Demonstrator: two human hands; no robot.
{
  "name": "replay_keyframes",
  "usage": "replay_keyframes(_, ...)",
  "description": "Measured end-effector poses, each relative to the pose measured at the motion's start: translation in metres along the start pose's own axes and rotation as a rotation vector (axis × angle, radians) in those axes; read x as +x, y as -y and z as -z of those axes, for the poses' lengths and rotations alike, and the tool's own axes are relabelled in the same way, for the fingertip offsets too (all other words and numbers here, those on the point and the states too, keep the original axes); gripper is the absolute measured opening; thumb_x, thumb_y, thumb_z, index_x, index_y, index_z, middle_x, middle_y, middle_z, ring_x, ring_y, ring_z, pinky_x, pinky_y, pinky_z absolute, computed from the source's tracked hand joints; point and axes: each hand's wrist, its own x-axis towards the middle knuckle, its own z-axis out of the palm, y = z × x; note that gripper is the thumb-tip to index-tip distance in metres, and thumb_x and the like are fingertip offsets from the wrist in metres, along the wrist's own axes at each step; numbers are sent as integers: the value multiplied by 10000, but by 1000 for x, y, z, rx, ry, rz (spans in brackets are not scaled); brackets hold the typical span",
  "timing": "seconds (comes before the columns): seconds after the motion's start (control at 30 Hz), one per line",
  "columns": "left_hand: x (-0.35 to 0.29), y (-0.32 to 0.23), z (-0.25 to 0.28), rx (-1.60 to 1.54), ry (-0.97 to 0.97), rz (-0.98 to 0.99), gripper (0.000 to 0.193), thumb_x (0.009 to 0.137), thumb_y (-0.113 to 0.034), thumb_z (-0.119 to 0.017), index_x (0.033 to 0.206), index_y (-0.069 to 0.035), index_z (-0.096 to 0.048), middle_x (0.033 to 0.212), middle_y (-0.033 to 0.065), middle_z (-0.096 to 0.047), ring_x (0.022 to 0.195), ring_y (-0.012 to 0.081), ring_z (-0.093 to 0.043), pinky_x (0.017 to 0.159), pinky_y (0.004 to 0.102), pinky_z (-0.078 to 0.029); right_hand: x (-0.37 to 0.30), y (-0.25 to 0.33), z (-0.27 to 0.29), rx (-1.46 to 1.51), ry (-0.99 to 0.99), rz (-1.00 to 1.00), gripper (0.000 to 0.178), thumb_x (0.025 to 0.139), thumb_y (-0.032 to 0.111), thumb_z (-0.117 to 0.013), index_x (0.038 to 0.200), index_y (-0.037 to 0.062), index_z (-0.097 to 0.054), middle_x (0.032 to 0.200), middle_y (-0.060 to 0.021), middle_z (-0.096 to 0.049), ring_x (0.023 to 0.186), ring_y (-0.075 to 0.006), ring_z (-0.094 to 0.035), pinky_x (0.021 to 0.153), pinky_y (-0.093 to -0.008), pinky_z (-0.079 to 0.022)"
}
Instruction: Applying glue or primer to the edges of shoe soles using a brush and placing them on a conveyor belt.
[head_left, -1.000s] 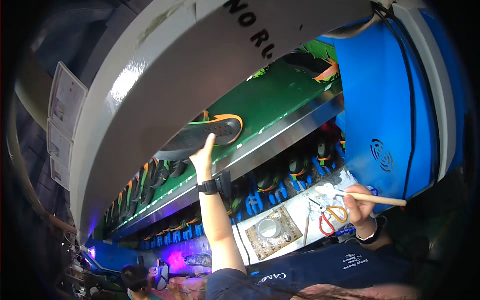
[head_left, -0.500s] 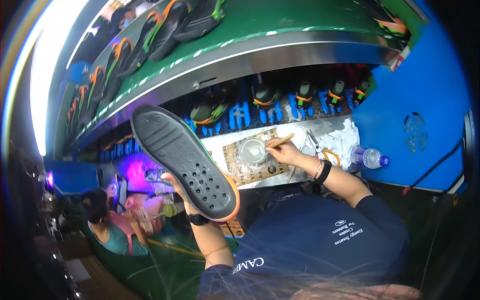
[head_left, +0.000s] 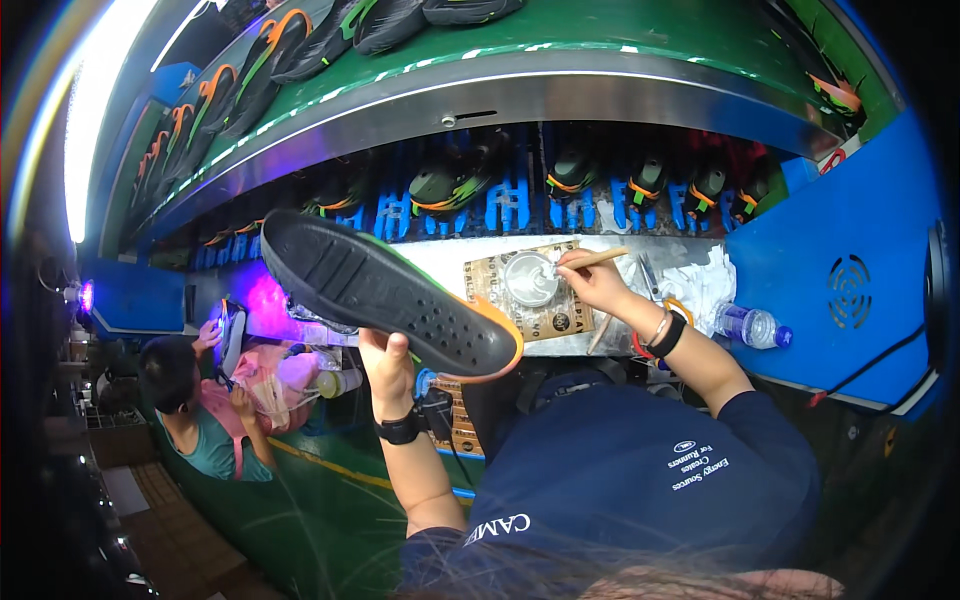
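Note:
My left hand [head_left: 388,372] grips a black shoe sole [head_left: 385,300] with an orange and green edge, raised above the near side of the bench. Its grooved, perforated face is turned up toward me, and the thumb shows below it while other fingers are partly hidden. Over the bench, my right hand [head_left: 597,285] pinches a wooden-handled tool [head_left: 604,256], perhaps a brush. The tool's working end is at the rim of a round, shallow dish [head_left: 531,280], too small to make out. Under the dish lies a sheet of printed brown cardboard [head_left: 485,290].
Scissors with orange handles [head_left: 684,309], a white cloth [head_left: 706,284] and a clear bottle [head_left: 752,326] are right of my right hand. Shoes on blue holders [head_left: 508,205] line the back beneath a metal-edged green shelf [head_left: 590,92]. Another person [head_left: 205,410] sits at left.
The sole has swung flatter, its heel end moving right and up, and more of my left hand now shows. My right hand stays by the dish with the tool. The whole view has shifted slightly.

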Motion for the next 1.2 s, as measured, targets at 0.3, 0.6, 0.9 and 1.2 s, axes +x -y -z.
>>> replay_keyframes(0.3,31,-37,-62,344,535,-131,462,607,-36,-722,1006,33,-500,904,91,-582,828,175,-569,733,277,-451,-14,113,39,200,126,247,93,747,32,-578,834,8,-554,745,-44,-550,641,-89,-501,564,-212,-401)
replay_keyframes(0.6,35,-51,-87,374,638,-112,551,583,-87,-754,1042,40,-477,944,104,-569,864,178,-559,746,284,-449,3,125,39,58,106,590,68,714,6,-590,771,-9,-558,741,-75,-562,533,-149,-497,455,-233,-392)
replay_keyframes(0.9,32,-63,-95,502,572,-352,444,581,-76,-747,956,28,-535,860,79,-605,788,150,-579,715,264,-449,-20,119,38,180,50,474,39,734,10,-584,764,7,-560,655,-37,-537,505,-64,-450,446,-196,-345)
replay_keyframes(1.2,40,-54,-96,547,570,-446,466,589,-77,-742,978,27,-508,888,84,-589,785,152,-574,708,267,-451,-33,120,40,317,89,243,89,735,-12,-566,823,-9,-551,717,-64,-564,617,-97,-519,554,-204,-408)
